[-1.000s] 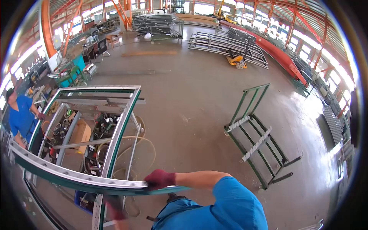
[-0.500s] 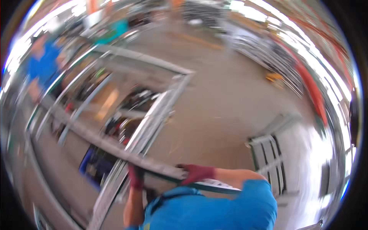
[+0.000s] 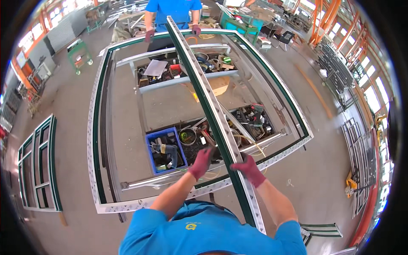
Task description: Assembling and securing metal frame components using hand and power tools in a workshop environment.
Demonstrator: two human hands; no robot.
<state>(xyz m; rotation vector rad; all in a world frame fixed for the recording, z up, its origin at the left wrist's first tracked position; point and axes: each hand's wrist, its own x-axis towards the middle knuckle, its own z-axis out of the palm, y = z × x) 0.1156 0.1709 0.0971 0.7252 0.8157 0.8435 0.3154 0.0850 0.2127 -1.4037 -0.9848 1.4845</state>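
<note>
At far left, a paned green-and-silver frame (image 3: pixel 38 165) stands on the floor, well apart from the work; a small green trolley (image 3: pixel 80 55) stands beyond it. A large rectangular frame (image 3: pixel 94 127), green inside and silver outside, lies before the wearer, above a metal stand with open trays of tools and hardware. Beneath its near part sits a blue bin (image 3: pixel 161 132), containing a power tool (image 3: pixel 168 151) among small items. A co-worker (image 3: pixel 172 12) in a blue shirt faces the wearer across the far side, gloved hands at that edge. The wearer's left hand (image 3: pixel 202 163), in a dark red glove, is at the left, green side of a long bar (image 3: pixel 219 121); firmness of hold there: cannot be determined. The bar slants across the large frame, its far end in front of the co-worker and its near end beside the wearer's torso; whether it bears on the rim is unclear. The right hand (image 3: pixel 248 170), gloved alike, grasps the bar's right edge, fingers lapped over the silver face; the underside is hidden. Farther right, a yellow pallet truck (image 3: pixel 351 185) stands beside stacked metal frames (image 3: pixel 363 163).
</note>
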